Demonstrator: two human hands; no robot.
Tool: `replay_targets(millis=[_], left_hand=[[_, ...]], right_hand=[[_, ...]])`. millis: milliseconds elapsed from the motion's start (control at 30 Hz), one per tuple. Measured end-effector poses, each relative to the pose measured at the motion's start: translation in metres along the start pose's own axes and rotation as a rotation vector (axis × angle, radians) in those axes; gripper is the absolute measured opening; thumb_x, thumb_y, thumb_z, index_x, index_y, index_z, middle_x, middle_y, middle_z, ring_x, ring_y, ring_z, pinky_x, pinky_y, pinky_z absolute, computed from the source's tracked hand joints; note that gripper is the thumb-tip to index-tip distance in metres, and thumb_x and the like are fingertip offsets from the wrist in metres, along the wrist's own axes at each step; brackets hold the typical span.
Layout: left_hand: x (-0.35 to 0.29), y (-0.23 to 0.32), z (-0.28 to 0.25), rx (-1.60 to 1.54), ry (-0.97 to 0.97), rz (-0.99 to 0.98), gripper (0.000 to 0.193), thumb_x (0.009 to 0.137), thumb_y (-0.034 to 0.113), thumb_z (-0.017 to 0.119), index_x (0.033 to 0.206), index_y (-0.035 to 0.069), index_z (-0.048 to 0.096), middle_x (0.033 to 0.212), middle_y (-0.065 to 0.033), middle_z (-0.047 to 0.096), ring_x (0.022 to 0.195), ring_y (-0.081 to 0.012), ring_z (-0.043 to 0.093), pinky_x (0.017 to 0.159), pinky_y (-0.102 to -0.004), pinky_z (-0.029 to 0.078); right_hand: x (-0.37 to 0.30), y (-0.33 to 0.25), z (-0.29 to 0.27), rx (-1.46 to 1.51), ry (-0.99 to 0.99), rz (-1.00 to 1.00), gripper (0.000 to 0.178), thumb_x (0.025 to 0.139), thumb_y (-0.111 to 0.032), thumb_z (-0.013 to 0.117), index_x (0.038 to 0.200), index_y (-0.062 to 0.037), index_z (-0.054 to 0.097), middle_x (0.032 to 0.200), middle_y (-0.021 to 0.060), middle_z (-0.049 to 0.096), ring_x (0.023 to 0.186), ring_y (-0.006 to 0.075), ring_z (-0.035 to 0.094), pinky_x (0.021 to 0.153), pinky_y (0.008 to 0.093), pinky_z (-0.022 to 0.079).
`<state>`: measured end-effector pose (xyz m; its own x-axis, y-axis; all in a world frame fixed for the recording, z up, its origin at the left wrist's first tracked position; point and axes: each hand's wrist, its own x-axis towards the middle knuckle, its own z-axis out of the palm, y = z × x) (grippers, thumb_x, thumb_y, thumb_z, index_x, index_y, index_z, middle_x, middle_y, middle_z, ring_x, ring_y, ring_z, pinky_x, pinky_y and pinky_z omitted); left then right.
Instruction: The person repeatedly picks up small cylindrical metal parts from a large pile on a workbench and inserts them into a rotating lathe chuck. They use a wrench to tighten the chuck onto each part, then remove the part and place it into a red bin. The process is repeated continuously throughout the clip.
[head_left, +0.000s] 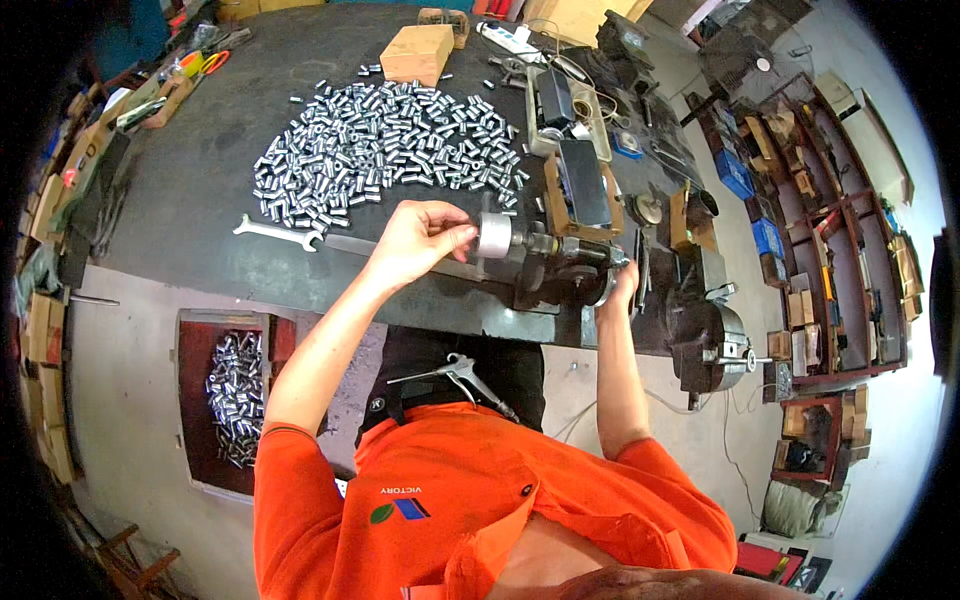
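A small dark bench machine (pixel 560 262) stands at the bench's front edge, with a round silver chuck (pixel 495 236) on its left end. My left hand (pixel 425 240) is at the chuck's outer face, thumb and fingers pinched together. What they pinch is hidden or too small to name. At the machine's right end, my right hand (pixel 620 288) reaches beside a round wheel (pixel 598 290); its fingers are mostly hidden. Beyond my left hand spreads a heap of short silver metal sleeves (pixel 375 145). An open-ended wrench (pixel 278 233) lies left of that hand.
A wooden block (pixel 417 55) sits behind the heap. Right of it are a plastic bin (pixel 600 140) and a wooden box (pixel 555 200). Below the bench's left side, a red box (pixel 193 400) holds more sleeves. An air blow gun (pixel 462 372) rests near my lap; a vise-like fixture (pixel 708 345) stands right.
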<state>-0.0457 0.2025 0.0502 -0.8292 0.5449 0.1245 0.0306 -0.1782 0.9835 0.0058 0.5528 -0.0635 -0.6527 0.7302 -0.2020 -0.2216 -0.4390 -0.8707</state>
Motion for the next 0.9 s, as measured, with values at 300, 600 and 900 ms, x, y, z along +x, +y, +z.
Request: replay_targets(millis=[300, 600, 900], left_hand=[[-0.001, 0.001, -0.002, -0.079, -0.004, -0.022, 0.016, 0.073, -0.001, 0.060, 0.088, -0.006, 0.056, 0.074, -0.0088, 0.059, 0.064, -0.0140, 0.058, 0.061, -0.0242, 0.048], [-0.003, 0.001, 0.001, -0.042, 0.001, -0.009, 0.017, 0.073, -0.005, 0.058, 0.089, -0.006, 0.054, 0.076, -0.0074, 0.058, 0.065, -0.0140, 0.058, 0.061, -0.0242, 0.048], [-0.001, 0.007, 0.002, 0.185, -0.029, -0.029, 0.015, 0.080, 0.007, 0.054, 0.084, -0.007, 0.056, 0.068, -0.0059, 0.057, 0.059, -0.0106, 0.055, 0.056, -0.0233, 0.046]], right_hand=[[-0.099, -0.089, -0.003, 0.169, -0.290, 0.006, 0.018, 0.078, -0.010, 0.035, 0.085, -0.0009, 0.049, 0.055, -0.0020, 0.030, 0.043, 0.0070, 0.021, 0.038, 0.0214, 0.019], [-0.053, -0.105, 0.053, 0.221, -0.308, -0.116, 0.017, 0.081, -0.010, 0.037, 0.085, 0.0025, 0.048, 0.056, -0.0019, 0.029, 0.044, 0.0059, 0.021, 0.038, 0.0203, 0.019], [-0.072, -0.100, 0.033, 0.318, -0.378, -0.143, 0.014, 0.080, -0.013, 0.042, 0.082, -0.0014, 0.049, 0.057, -0.0024, 0.029, 0.045, 0.0064, 0.022, 0.038, 0.0199, 0.019]])
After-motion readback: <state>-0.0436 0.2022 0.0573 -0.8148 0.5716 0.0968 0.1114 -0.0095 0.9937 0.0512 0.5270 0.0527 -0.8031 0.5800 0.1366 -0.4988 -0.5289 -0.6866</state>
